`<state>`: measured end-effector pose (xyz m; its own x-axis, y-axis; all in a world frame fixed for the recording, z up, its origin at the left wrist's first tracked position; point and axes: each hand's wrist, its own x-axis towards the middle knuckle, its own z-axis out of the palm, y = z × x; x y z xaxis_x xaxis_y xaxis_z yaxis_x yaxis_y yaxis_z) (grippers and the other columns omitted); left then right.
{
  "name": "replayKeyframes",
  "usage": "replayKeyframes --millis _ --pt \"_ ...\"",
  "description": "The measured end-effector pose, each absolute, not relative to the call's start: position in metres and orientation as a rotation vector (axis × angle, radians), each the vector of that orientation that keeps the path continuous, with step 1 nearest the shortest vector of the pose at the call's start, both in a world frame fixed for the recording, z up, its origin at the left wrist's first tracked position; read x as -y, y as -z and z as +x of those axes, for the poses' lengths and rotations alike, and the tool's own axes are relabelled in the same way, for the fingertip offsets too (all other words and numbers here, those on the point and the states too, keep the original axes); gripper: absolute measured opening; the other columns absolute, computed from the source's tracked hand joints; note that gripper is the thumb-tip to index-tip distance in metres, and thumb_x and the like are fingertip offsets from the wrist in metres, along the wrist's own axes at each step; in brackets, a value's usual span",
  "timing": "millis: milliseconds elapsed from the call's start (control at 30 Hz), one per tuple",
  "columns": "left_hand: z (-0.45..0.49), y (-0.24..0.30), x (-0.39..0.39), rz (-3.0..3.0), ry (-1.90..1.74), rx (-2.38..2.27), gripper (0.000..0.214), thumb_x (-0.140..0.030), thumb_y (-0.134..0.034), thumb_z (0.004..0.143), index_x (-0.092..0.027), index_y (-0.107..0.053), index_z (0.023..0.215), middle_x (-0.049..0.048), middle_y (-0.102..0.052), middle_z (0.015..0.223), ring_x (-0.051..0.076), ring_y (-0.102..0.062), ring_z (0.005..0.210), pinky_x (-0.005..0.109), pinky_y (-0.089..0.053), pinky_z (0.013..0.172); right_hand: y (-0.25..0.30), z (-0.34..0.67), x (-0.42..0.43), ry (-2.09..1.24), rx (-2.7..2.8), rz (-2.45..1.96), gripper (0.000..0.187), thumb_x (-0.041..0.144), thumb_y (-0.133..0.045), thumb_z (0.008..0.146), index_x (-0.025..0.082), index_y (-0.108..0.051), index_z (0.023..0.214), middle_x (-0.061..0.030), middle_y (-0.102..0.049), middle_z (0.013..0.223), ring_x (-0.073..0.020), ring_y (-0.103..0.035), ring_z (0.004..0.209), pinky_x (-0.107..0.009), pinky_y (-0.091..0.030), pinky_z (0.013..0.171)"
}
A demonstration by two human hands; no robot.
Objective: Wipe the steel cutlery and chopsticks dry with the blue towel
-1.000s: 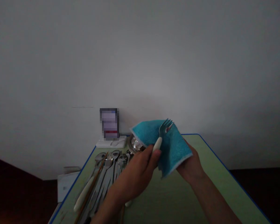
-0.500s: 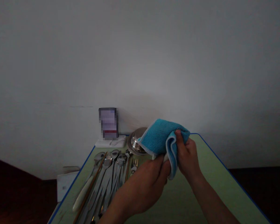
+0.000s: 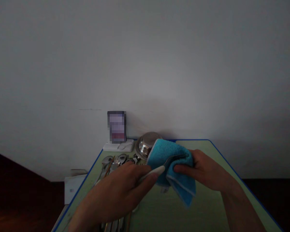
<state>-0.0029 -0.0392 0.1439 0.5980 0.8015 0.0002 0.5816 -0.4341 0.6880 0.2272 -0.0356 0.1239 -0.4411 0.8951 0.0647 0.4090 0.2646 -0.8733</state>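
Note:
My left hand is closed around the white handle of a piece of cutlery, whose metal neck points right. The head of that cutlery is hidden in the folds of a blue cloth with a pale edge, so its kind cannot be told. My right hand pinches the cloth around that hidden end, thumb in front, and a loose corner hangs below. Under and behind my left hand lie several spoons and chopsticks, partly covered by my arm.
An upturned metal bowl sits at the table's back edge, partly behind the cloth. Left of it, a blurred-out device stands on a white base. The green table has a blue edge and meets a grey wall.
The white handle and metal neck have come into view as my left hand moved left and turned. The cloth has dropped lower and now folds over the cutlery's end. The view has shifted slightly.

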Motion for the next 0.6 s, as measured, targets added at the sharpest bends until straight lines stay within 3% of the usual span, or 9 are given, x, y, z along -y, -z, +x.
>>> replayKeyframes --millis 167,400,600 --pt "-0.001 -0.144 0.033 2.292 -0.284 -1.092 0.044 -0.045 -0.031 0.088 -0.019 -0.062 0.071 -0.0027 -0.049 0.054 0.009 -0.042 0.049 0.021 -0.031 0.049 -0.127 0.225 0.035 -1.053 2.053 -1.151 0.024 0.035 -0.058 0.076 0.020 -0.061 0.095 0.0004 -0.066 0.083 -0.0153 -0.058 0.071 -0.024 -0.045 0.061" --pt "-0.018 -0.135 0.027 2.362 -0.177 -1.307 0.042 -0.052 -0.035 0.084 -0.022 -0.065 0.083 0.0008 -0.059 0.071 0.014 -0.054 0.065 0.024 -0.035 0.059 -0.118 0.248 0.033 -0.959 2.082 -1.300 0.022 0.035 -0.048 0.083 0.019 -0.063 0.082 0.0005 -0.065 0.071 -0.0143 -0.058 0.061 -0.023 -0.045 0.055" --pt "-0.009 -0.131 0.027 2.415 -0.114 -1.262 0.046 -0.053 -0.032 0.085 -0.021 -0.064 0.073 0.0012 -0.058 0.064 0.014 -0.052 0.060 0.025 -0.031 0.054 -0.125 0.241 0.041 -1.149 2.129 -1.257 0.024 0.037 -0.044 0.084 0.020 -0.061 0.090 -0.0007 -0.067 0.079 -0.0146 -0.061 0.065 -0.023 -0.047 0.055"
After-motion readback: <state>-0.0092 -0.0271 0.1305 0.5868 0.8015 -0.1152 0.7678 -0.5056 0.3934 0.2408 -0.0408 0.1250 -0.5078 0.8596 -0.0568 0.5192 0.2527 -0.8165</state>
